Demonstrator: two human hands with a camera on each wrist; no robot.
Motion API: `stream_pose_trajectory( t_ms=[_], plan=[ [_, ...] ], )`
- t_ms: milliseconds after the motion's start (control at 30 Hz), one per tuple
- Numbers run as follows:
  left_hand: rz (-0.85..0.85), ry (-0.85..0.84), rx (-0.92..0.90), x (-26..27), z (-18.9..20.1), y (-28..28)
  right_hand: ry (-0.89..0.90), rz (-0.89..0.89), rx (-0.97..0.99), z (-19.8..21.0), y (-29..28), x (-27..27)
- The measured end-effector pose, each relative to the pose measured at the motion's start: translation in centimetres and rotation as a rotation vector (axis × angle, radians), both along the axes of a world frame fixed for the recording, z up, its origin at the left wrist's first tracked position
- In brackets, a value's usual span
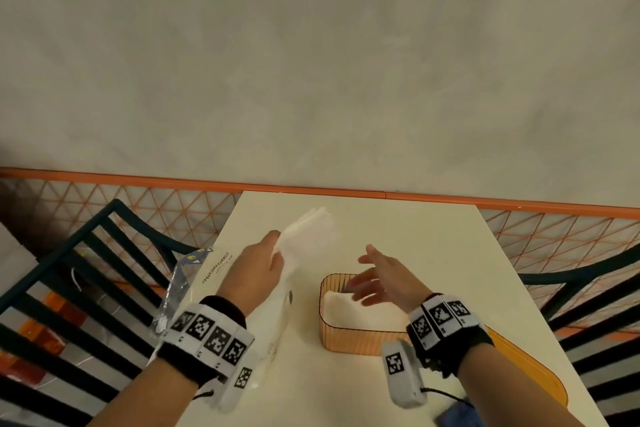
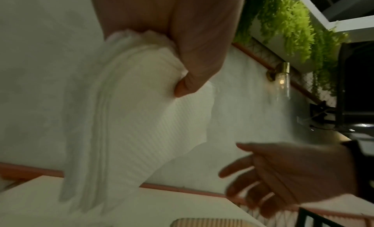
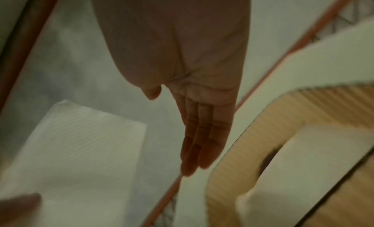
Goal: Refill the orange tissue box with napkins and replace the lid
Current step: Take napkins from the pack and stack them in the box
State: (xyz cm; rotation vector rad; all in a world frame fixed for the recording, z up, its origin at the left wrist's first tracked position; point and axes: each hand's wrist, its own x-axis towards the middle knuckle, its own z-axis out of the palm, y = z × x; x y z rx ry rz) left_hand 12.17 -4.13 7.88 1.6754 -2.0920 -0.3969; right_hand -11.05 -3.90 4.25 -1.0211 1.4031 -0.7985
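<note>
The left hand [image 1: 258, 267] pinches a stack of napkins [image 1: 311, 229] above the table [image 1: 433, 236], its long axis slanting up and away to the right. The right hand [image 1: 381, 279] hovers, fingers straight and empty, over the orange box [image 1: 349, 340], which seems partly filled. The lid [image 1: 530, 367] lies just right.

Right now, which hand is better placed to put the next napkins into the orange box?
Left. The left hand already grips a stack of napkins lifted beside the orange box. The right hand is open and empty over the box, so it can only guide.
</note>
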Motion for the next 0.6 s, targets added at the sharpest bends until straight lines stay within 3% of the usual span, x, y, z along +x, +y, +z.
stream_pose_trajectory(
  t_ms=[67, 167, 233, 333, 400, 467, 600],
  plan=[
    [-0.1, 0.031, -0.016, -1.6, -0.4, 0.8, -0.251, -0.038, 0.098, 0.6, -0.1, 1.0],
    [-0.21, 0.033, -0.028, -3.2, -2.1, 1.8, -0.384, -0.065, 0.174, 1.5, -0.3, 0.7],
    [-0.296, 0.077, -0.005, -3.8, -3.9, 2.1, -0.386, -0.081, 0.205, 2.2, -0.2, 0.0],
    [-0.374, 0.204, 0.032, -4.4, -6.0, 2.4, -0.156, -0.08, 0.151, 2.4, -0.3, -1.0],
    [-0.338, 0.343, 0.1, -4.4, -6.5, 2.6, -0.022, -0.097, 0.107, 2.0, -0.5, -1.6],
    [-0.262, 0.504, 0.167, -4.6, -6.8, 2.8, -0.024, -0.122, 0.063, 1.9, -0.6, -2.3],
    [0.134, 0.913, 0.506, -5.0, -7.0, 2.0, -0.109, -0.149, 0.019, 2.9, -0.2, -3.0]
  ],
)
